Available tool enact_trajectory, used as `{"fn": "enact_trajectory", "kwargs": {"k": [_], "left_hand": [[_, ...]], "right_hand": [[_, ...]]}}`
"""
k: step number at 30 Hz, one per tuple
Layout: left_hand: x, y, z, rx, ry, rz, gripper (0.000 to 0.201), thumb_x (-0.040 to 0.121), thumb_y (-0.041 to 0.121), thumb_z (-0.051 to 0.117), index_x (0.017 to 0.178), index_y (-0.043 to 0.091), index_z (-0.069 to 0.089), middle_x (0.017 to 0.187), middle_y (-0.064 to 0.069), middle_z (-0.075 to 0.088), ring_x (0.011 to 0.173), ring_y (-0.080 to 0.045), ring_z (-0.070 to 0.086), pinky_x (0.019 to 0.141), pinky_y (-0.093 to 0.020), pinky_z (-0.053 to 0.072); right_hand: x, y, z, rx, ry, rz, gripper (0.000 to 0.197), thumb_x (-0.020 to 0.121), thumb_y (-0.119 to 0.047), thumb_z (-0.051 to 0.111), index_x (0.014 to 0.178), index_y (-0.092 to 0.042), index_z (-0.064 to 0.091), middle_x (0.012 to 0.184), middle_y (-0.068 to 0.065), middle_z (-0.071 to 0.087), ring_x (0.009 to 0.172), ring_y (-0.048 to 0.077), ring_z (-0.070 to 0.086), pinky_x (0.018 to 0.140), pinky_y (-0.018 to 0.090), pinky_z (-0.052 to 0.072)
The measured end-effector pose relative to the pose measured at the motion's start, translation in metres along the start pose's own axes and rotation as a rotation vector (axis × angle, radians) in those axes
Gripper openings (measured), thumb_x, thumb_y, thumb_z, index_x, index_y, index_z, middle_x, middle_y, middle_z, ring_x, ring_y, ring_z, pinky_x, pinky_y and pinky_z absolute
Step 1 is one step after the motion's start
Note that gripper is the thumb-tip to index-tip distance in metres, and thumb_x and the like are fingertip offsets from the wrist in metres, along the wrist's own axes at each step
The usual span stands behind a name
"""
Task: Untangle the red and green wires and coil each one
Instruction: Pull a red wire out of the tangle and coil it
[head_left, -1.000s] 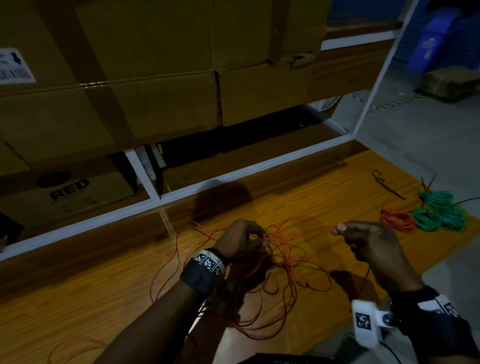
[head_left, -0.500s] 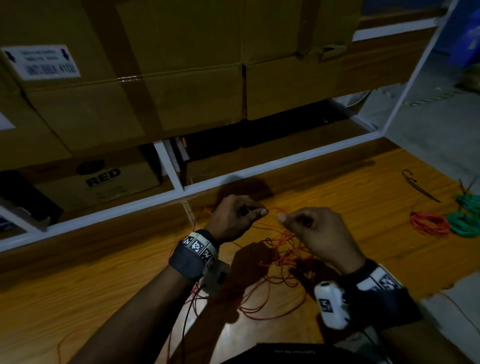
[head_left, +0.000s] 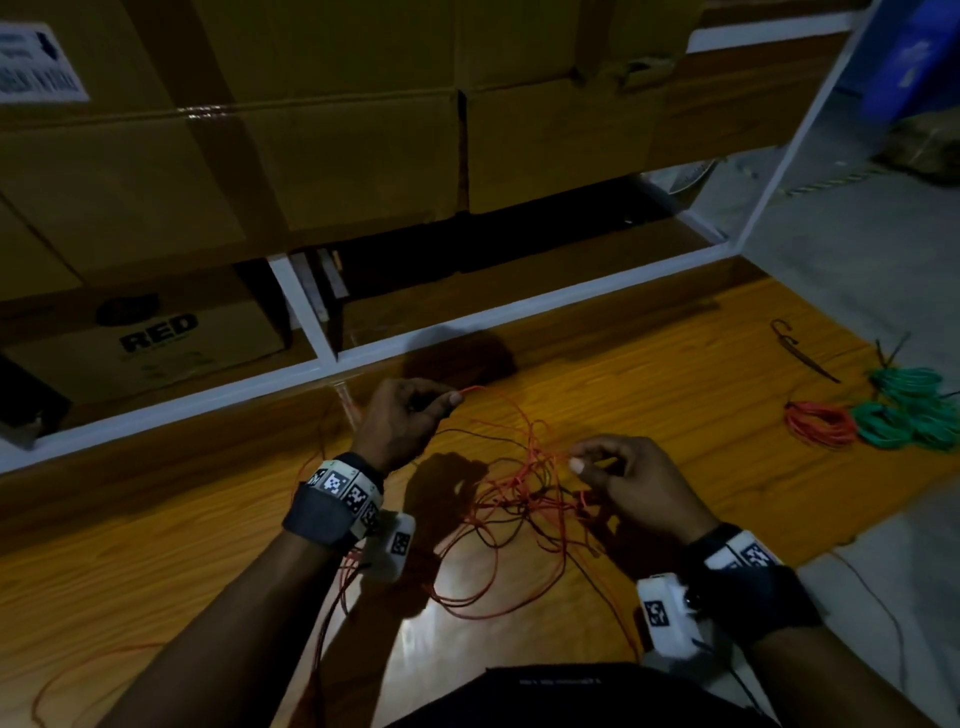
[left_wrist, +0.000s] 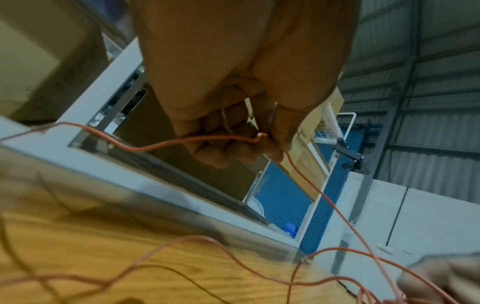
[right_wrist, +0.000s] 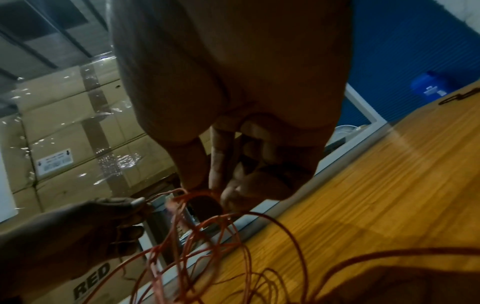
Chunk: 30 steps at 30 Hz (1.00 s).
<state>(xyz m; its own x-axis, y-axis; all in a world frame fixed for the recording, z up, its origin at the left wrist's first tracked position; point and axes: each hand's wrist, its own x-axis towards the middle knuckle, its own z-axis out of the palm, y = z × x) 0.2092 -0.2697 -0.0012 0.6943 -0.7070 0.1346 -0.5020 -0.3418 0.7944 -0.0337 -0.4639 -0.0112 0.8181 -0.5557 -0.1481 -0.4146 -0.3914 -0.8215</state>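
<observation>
Left wrist view shows the left hand (left_wrist: 233, 98) pinching one strand of the red wire (left_wrist: 161, 145) between thumb and curled fingers (left_wrist: 221, 152), probably to keep a freed length taut. Right of it, the right hand (head_left: 631, 480) pinches strands at the tangle's upper edge, fingers (right_wrist: 207, 164) closed on red loops, likely to steady the knot while a strand is drawn out. Below both hands the tangle sprawls over the wooden desk (head_left: 649, 374). Far right of the tangle lie a finished red coil (head_left: 818, 423) and green coils (head_left: 906, 410), set aside.
</observation>
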Motion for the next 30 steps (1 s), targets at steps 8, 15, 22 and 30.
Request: {"fn": "enact_trajectory", "kwargs": {"k": [8,15,22,30], "left_hand": [[-0.003,-0.001,0.009,0.053,0.037,-0.065,0.026,0.100,0.039,0.062,0.107,0.019,0.077,0.096,0.004,0.076,0.077,-0.006,0.069,0.063,-0.025,0.052],[-0.006,-0.002,0.006,0.085,0.123,-0.091,0.025,0.097,0.047,0.064,0.108,0.028,0.075,0.103,0.004,0.076,0.081,-0.006,0.069,0.076,-0.036,0.058],[-0.032,0.025,0.020,0.165,0.210,0.037,0.027,0.095,0.047,0.064,0.117,0.032,0.068,0.113,0.008,0.064,0.100,-0.013,0.060,0.081,-0.041,0.054],[-0.063,0.034,0.061,0.194,-0.282,-0.060,0.053,0.081,0.053,0.081,0.126,0.030,0.067,0.116,0.010,0.070,0.097,-0.013,0.065,0.080,-0.034,0.055]], "right_hand": [[-0.015,-0.030,0.035,-0.316,0.078,-0.203,0.025,0.083,-0.050,0.079,0.099,-0.032,0.077,0.102,-0.014,0.070,0.094,0.007,0.065,0.075,0.031,0.055],[-0.004,-0.023,0.058,-0.514,-0.040,-0.064,0.013,0.086,-0.029,0.073,0.097,-0.031,0.080,0.103,-0.012,0.077,0.097,0.012,0.070,0.077,0.031,0.059],[0.004,-0.020,0.035,-0.245,-0.146,0.005,0.020,0.088,-0.010,0.071,0.086,-0.028,0.080,0.094,-0.012,0.078,0.088,0.001,0.071,0.083,0.029,0.061],[-0.014,-0.012,0.013,-0.126,0.124,-0.035,0.008,0.087,-0.021,0.079,0.091,-0.028,0.078,0.088,-0.016,0.071,0.077,-0.005,0.062,0.062,0.016,0.044]]}}
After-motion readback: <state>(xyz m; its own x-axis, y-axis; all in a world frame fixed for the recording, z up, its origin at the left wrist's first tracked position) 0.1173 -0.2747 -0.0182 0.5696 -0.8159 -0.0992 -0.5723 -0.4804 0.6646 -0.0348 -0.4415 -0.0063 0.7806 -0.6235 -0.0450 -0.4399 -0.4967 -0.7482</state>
